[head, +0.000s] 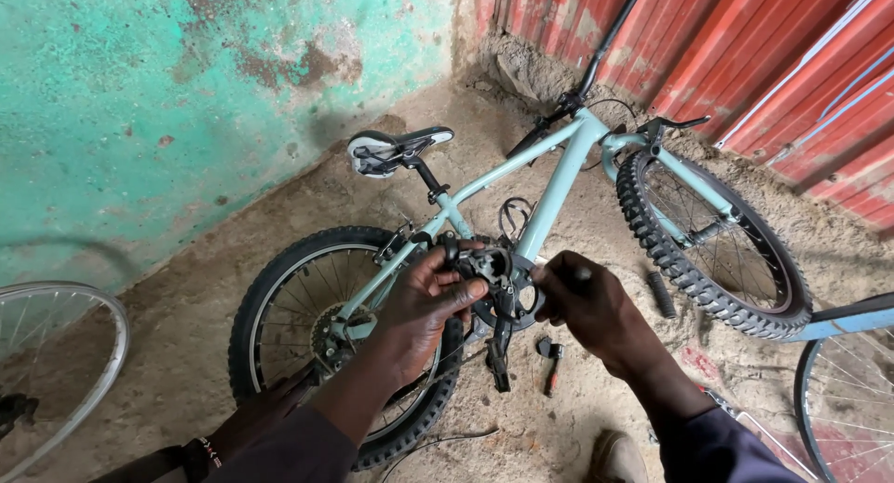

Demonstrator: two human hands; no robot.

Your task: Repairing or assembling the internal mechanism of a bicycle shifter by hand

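A pale blue-green bicycle (pixel 559 180) lies on its side on the dirt floor, saddle (pixel 396 149) toward the green wall. My left hand (pixel 424 301) grips the black crank and pedal assembly (pixel 494 283) near the bottom bracket. My right hand (pixel 587 301) is closed around a dark tool handle pressed to the same crank area; its tip is hidden. The rear wheel (pixel 317 334) lies under my left arm, the front wheel (pixel 708 245) to the right.
A small black-and-red tool (pixel 551 362) and a black grip (pixel 661 295) lie on the dirt. A bare rim (pixel 56 371) sits at left, another blue bike's wheel (pixel 852 390) at right. Red corrugated sheeting (pixel 773 64) backs the scene. My shoe (pixel 615 457) is below.
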